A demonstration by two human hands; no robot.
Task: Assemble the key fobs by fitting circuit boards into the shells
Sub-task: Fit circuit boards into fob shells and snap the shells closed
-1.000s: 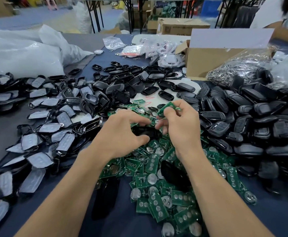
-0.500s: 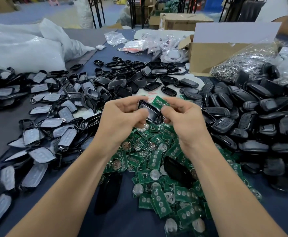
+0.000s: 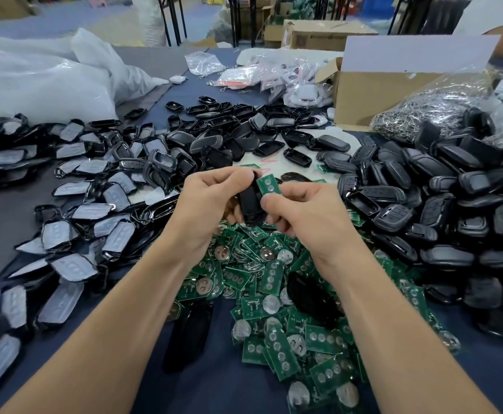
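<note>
Circuit board (image 3: 268,183), one green piece, is pinched between the thumb and forefinger of my right hand (image 3: 301,213). Its lower end is tucked against the rim of the one black shell (image 3: 250,201), which my left hand (image 3: 211,204) grips with curled fingers, both held up at the centre of my view. I judge the board only started: most of it stands clear of the shell at a tilt, so it needs pressing flat and seating. At 6 o'clock, under my wrists, lies the heap of loose boards (image 3: 274,294), far too many and too overlapped to count, several dozen at a guess. At 3 o'clock is a big mound of black fobs (image 3: 453,204), closed-looking, though I cannot tell whether they are finished. At 9 o'clock grey-faced pieces (image 3: 80,219) spread over the table (image 3: 11,210), again dozens. At 12 o'clock sit open empty shells (image 3: 229,135), a couple of dozen, so plenty of work is left. Beyond, a cardboard box (image 3: 379,94) at 1 o'clock, a bag of metal rings (image 3: 423,106) at 2 o'clock, and white plastic sacks (image 3: 35,79) at 10 o'clock.
</note>
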